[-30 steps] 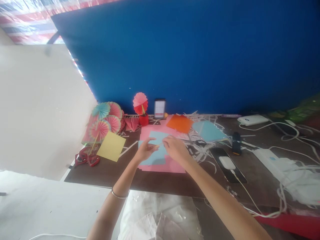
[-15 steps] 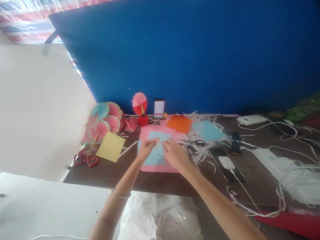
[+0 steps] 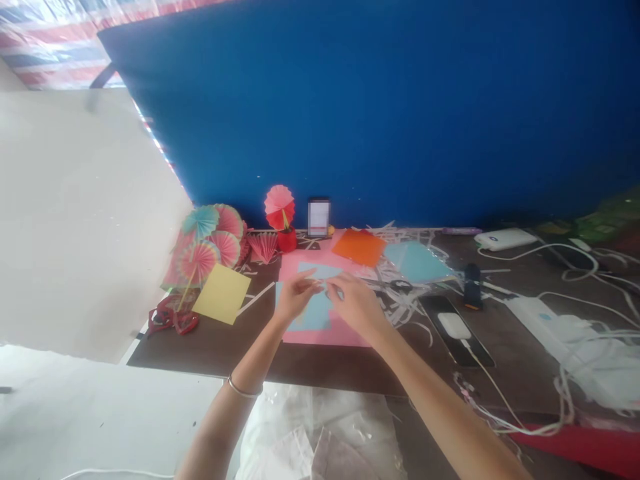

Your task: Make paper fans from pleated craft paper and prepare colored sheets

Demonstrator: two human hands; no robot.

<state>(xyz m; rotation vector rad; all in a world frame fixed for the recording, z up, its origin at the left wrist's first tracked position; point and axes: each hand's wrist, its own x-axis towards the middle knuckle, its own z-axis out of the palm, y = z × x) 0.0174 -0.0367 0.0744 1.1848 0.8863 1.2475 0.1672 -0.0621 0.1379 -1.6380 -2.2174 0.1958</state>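
My left hand and my right hand meet fingertip to fingertip over light blue paper, which lies on a larger pink sheet. Thumb and fingers are pinched together on both hands. Something small and pale seems to sit between the fingertips, too blurred to name. Behind the hands lies an orange paper square. Scissors rest among white paper strips, right of my right hand. A yellow paper square is left of my left hand.
Folded paper fans are heaped at the left, near red-framed glasses. A red pot with a paper flower and a small screen stand at the back. On the right are a black phone, a power strip and cables.
The small pale yellow piece that hung between my fingertips no longer shows there. My fingers have shifted slightly, with the right fingers curled differently. Everything else stays put.
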